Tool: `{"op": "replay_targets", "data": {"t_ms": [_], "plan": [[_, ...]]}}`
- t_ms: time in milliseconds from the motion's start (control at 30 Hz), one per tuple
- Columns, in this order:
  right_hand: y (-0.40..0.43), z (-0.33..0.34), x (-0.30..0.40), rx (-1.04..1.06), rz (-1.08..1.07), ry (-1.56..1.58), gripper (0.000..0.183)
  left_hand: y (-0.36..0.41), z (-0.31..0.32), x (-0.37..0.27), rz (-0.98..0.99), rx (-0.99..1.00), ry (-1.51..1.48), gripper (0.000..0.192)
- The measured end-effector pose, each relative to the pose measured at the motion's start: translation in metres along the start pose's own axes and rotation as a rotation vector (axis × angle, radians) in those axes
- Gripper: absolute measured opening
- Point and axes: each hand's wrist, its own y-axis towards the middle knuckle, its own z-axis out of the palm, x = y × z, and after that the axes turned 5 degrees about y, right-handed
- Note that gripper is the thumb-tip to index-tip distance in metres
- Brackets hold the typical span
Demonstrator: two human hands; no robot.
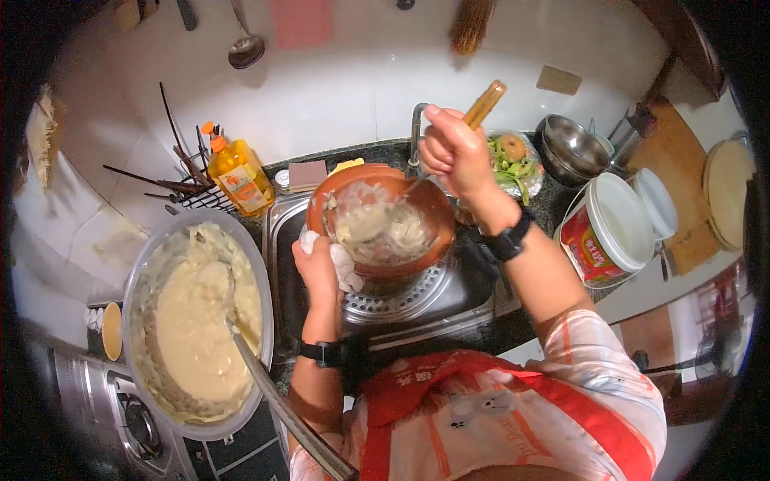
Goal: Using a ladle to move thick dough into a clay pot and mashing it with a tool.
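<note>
A reddish-brown bowl (436,223) is tilted over the steel sink, with pale, sticky batter (385,225) inside. My left hand (316,261) grips its left rim through a bunched white cloth (344,267). Above the bowl's right side, my right hand (454,150) is closed around the wooden handle (485,103) of a utensil. Its thin metal shaft (415,187) runs down into the bowl; blur and batter hide the working end. To the left stands a large translucent tub (133,288) of cream batter, a long-handled metal ladle (271,385) leaning in it.
Beneath the bowl, a perforated metal plate (391,303) lies in the sink (481,294). A faucet (416,132) rises behind. An orange detergent bottle (240,177) stands back left. Rightward are a vegetable-filled bag (517,162), metal bowls (574,147) and a white bucket (607,228). A gas stove (141,421) is lower left.
</note>
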Motion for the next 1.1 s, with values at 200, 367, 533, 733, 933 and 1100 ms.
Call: {"op": "replay_targets", "data": {"t_ms": [200,367,533,733,933,1100], "plan": [[0.010,-0.020,-0.034,0.037,0.113,0.065,0.036,-0.017,0.003,-0.014,0.021,-0.027,0.004,0.023],[-0.013,-0.039,-0.016,0.093,0.280,0.121,0.035,-0.008,-0.002,-0.005,0.015,0.004,0.025,0.021],[-0.010,-0.025,0.014,-0.043,0.221,-0.051,0.038,-0.005,-0.002,0.001,0.036,-0.017,-0.011,0.020],[0.000,-0.025,-0.025,-0.289,-0.099,-0.079,0.031,-0.014,0.001,-0.006,0.009,-0.011,-0.040,0.021],[-0.045,-0.039,-0.024,-0.493,-0.094,-0.100,0.030,-0.010,0.002,-0.003,0.043,-0.020,0.011,0.021],[-0.067,-0.028,-0.001,-0.489,-0.015,0.010,0.033,-0.006,0.001,-0.006,0.018,-0.022,0.013,0.021]]}}
